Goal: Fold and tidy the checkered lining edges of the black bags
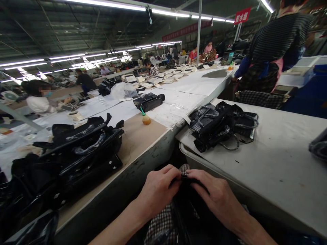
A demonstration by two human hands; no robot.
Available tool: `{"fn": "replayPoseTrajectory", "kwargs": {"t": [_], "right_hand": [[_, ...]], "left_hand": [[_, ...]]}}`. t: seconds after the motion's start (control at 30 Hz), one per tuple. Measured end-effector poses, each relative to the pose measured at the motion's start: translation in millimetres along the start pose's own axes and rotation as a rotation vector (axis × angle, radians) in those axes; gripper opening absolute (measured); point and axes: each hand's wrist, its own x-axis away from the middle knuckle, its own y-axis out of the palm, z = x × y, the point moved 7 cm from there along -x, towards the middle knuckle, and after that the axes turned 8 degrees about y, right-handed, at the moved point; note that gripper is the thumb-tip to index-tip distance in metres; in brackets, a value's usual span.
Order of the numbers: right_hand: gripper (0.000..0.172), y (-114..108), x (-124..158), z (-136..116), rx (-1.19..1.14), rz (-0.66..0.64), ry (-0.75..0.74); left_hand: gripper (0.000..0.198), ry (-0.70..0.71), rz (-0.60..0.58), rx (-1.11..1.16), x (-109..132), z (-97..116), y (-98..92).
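L hand [162, 183] & R hand [217, 189] both pinch the top edge of a black piece [187, 207] (v. dark, details unclear), held low btwn brown-topped bench [143, 143] & white table [281, 153]; checked cloth [184, 168] shows nr fingertips.

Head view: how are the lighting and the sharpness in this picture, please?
In the head view, overhead tube lights glare white; in the head view, the held black material sits too dark for much detail; in the head view, distant people look soft.
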Motion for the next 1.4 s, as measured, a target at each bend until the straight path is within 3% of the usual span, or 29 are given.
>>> {"fn": "replayPoseTrajectory", "kwargs": {"t": [0.2, 0.6, 0.73, 1.1, 1.4], "right_hand": [[0.02, -2.0, -2.5, -7.8, 0.076, 0.036, -0.072], [0.009, -2.4, -10.1, -5.9, 0.06, 0.023, 0.101], [0.01, 0.6, -11.3, -7.5, 0.138, 0.026, 0.089], [0.017, -5.1, -8.7, -11.0, 0.02, 0.096, -0.005], [0.009, 0.3, -7.0, 2.0, -0.098, 0.075, 0.106]], "left_hand": [[0.013, 0.024, -0.05, -0.061, -3.0, -0.1, 2.6], [0.01, 0.221, 0.036, -0.125, -1.1, 7.1, -0.3], [0.012, 0.272, 0.036, -0.131, 0.3, 7.4, 0.2], [0.011, 0.171, 0.082, 0.061, 4.4, 0.7, 0.1], [0.009, 0.184, 0.131, 0.086, 3.6, -1.7, 3.9]]}}
